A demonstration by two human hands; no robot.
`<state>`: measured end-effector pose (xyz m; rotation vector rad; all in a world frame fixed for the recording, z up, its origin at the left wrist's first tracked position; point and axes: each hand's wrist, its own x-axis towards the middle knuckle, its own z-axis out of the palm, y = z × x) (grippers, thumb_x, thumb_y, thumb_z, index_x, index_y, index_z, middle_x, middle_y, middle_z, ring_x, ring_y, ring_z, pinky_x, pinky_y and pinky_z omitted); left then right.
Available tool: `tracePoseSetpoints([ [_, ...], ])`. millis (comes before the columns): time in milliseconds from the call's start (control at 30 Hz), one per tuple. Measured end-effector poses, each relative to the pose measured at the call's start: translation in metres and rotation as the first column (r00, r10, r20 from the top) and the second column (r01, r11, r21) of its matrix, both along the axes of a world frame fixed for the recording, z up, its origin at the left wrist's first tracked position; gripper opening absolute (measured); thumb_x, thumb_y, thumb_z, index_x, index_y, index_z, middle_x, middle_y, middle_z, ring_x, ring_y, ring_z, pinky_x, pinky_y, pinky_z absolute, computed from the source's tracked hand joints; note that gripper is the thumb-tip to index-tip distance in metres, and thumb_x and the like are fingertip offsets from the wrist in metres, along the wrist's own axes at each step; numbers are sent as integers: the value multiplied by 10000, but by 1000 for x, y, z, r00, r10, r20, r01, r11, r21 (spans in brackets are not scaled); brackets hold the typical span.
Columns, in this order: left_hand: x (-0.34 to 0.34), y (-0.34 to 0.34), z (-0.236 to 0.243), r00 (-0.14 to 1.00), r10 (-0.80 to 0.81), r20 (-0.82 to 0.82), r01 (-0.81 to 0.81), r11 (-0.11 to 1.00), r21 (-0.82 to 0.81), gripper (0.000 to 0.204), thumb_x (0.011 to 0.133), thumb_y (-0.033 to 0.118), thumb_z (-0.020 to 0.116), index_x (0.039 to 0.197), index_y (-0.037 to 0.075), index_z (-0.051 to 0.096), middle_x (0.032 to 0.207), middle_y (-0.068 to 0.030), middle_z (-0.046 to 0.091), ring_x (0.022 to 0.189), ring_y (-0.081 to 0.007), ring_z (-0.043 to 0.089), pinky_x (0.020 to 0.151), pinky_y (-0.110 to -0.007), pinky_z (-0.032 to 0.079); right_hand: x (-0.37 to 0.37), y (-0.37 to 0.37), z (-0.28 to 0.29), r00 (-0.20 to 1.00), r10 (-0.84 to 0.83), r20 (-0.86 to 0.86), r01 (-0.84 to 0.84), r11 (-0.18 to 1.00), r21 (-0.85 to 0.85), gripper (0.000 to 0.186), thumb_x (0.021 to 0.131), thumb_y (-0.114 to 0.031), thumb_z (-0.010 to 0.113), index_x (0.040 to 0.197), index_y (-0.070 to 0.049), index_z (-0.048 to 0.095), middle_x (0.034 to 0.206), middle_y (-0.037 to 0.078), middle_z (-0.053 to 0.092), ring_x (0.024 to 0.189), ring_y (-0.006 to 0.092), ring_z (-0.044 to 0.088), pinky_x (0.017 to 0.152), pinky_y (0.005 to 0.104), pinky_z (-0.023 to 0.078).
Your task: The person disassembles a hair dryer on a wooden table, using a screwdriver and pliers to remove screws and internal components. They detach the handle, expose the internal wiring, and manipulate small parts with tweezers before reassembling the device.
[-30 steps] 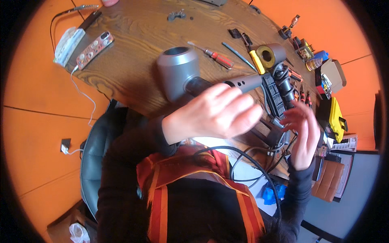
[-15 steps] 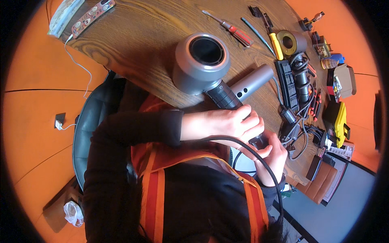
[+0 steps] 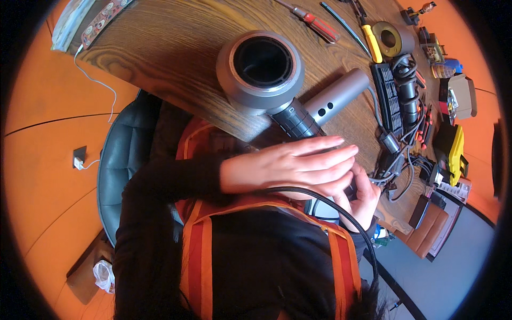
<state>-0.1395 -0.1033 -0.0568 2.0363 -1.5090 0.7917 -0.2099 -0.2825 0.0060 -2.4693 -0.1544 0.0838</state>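
Note:
A grey hair dryer (image 3: 240, 95) rests against the near edge of the wooden table, its round opening facing up. Its bare black handle core (image 3: 296, 120) slants down toward my hands. Across the lower part of that core lies my left hand (image 3: 298, 166), with its fingers stretched out; the palm side is hidden. My right hand (image 3: 365, 198) is closed round the handle's lower end, which shows only as a dark bit between the fingers. A black cord (image 3: 320, 197) curves beneath my left hand and over my right. Beside the core lies a grey tube with two holes (image 3: 341, 95).
On the table are a red screwdriver (image 3: 321, 28), a yellow-handled tool (image 3: 373, 44), a round metal part (image 3: 388, 38), a black keyboard (image 3: 388, 98) and tangled cables (image 3: 408, 141). A yellow case (image 3: 456, 154) stands at the right, a dark chair (image 3: 128, 165) at the left.
My left hand's fingers have gone from curled round the handle to stretched out over it. The hair dryer and table items appear shifted slightly in view. My right hand stays at the handle's end.

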Motion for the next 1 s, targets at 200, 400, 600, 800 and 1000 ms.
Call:
tracePoseSetpoints([
  [200,-5,82,-22,976,-217,-6,211,955,-206,265,779,58,578,1040,65,533,1050,-105,551,1034,-233,536,905,-359,448,-3,11,4,1000,7,-11,-6,998,57,467,714,-212,715,1074,26,538,791,111,613,674,149,604,653,241,465],
  [400,-23,88,-21,806,6,-592,-412,723,-554,323,744,23,618,1050,23,518,1035,-166,537,1010,-277,533,839,-352,456,-6,19,2,998,10,-57,-6,998,69,516,690,-183,736,1119,6,520,826,164,635,716,253,651,645,299,504],
  [600,31,101,14,773,202,-602,-439,854,-278,1023,518,240,859,1288,23,220,1282,-220,392,1111,-246,471,942,-359,385,-2,10,-9,976,155,153,-147,987,-66,545,678,-193,740,1110,60,524,930,183,617,769,268,634,679,294,487],
  [800,42,102,-4,757,-214,-618,-215,811,-544,1109,429,207,896,1280,15,213,1258,-232,413,1110,-255,478,942,-346,390,-5,2,-16,979,155,135,-136,980,-143,643,610,-142,775,1163,42,504,1026,193,604,779,280,626,668,320,497],
  [1000,38,111,1,755,-200,-625,-192,843,-502,1033,456,181,883,1260,-8,261,1225,-235,442,1087,-263,502,920,-353,416,-6,4,-16,989,107,-105,-101,993,57,611,599,-90,778,1147,22,531,1029,194,601,917,287,607,802,321,462],
])
